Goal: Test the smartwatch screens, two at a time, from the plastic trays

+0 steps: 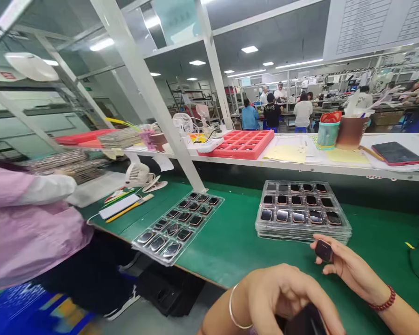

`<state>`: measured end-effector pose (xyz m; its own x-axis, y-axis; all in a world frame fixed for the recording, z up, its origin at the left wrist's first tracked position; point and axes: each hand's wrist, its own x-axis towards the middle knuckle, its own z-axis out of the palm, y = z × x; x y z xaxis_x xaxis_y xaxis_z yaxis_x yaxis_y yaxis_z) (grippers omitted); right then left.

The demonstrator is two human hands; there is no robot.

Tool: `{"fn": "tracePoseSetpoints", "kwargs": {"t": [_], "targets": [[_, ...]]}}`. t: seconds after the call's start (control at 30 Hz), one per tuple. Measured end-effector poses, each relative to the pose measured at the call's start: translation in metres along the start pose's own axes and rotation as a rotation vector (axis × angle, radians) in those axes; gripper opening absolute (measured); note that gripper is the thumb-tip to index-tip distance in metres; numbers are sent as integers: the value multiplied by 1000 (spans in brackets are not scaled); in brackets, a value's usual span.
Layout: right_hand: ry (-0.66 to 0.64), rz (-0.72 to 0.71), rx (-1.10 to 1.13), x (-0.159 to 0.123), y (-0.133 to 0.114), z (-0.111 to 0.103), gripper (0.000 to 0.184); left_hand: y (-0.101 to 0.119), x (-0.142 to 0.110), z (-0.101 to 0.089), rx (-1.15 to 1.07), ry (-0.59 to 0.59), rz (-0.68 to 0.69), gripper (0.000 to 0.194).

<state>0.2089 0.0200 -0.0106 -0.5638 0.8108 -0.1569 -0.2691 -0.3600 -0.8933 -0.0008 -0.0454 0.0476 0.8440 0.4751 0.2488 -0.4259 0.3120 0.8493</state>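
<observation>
My right hand (352,267), with a dark red bead bracelet at the wrist, pinches a small dark square smartwatch body (323,251) without a strap. Closer to the camera, my left hand (282,293), wearing a silver bangle, curls round a dark glossy object (307,322), cut off by the lower edge of the view; its kind cannot be made out. Just beyond my right hand lies a stack of clear plastic trays (286,230), its top one filled with rows of square watch bodies. Another clear tray (181,249) of watch bodies lies left on the green bench (226,246).
A co-worker in a pink top (38,228) is at the left. Near them are a small white fan (138,174) and a yellow-handled brush (125,210). The shelf (293,166) above the bench bears a red compartment tray (261,144), cups and a phone (398,152). A slanted white post (153,102) rises mid-left.
</observation>
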Motion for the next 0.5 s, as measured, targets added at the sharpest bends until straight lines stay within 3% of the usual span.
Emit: {"fn": "tracePoseSetpoints", "kwargs": {"t": [0.03, 0.1, 0.23, 0.3, 0.4, 0.5], "targets": [[-18, -35, 34, -8, -12, 12, 32, 1, -6, -4, -24, 57, 99, 75], [-81, -114, 77, -25, -35, 41, 29, 2, -14, -18, -12, 168, 165, 69], [-379, -57, 162, -54, -68, 97, 43, -8, -18, -55, 149, 581, 93, 58], [-448, -8, 205, -60, -76, 116, 46, -17, -18, -67, 183, 723, 74, 59], [-511, 70, 236, -66, -83, 132, 43, -31, -20, -73, 192, 826, 57, 57], [-487, 102, 245, -67, -80, 135, 40, -40, -19, -74, 202, 859, 28, 50]]}}
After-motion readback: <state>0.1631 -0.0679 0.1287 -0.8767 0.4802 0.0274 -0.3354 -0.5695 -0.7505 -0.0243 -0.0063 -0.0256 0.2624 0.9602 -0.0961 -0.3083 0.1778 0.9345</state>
